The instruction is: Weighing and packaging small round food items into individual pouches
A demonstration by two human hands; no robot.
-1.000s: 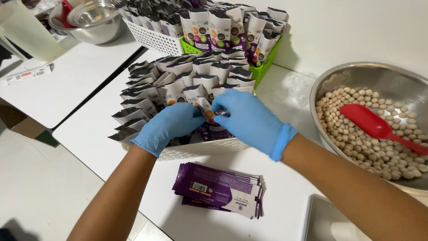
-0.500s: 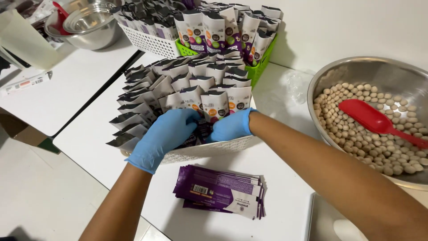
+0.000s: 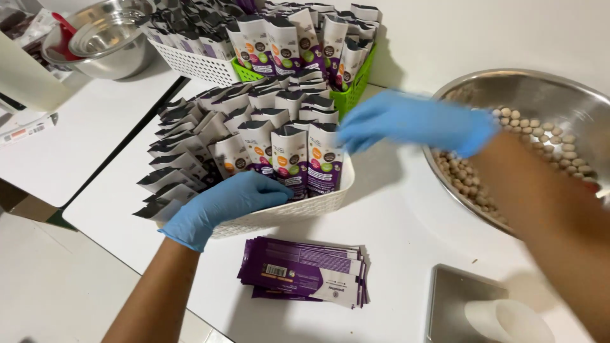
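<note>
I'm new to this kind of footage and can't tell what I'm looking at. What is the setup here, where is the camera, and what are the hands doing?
There is no machine here: a person works with two hands in blue gloves, and the one camera sits on their head, looking down at a white table.

The left hand rests on the front of a white basket, against the upright purple and white pouches packed in it. It grips nothing that I can see. The right hand is blurred in the air between the basket and a large steel bowl of small pale balls; whether it holds anything cannot be told.

In front lies a flat stack of purple pouches. Behind stand a green basket and another white one, both full of pouches, and smaller steel bowls.
</note>
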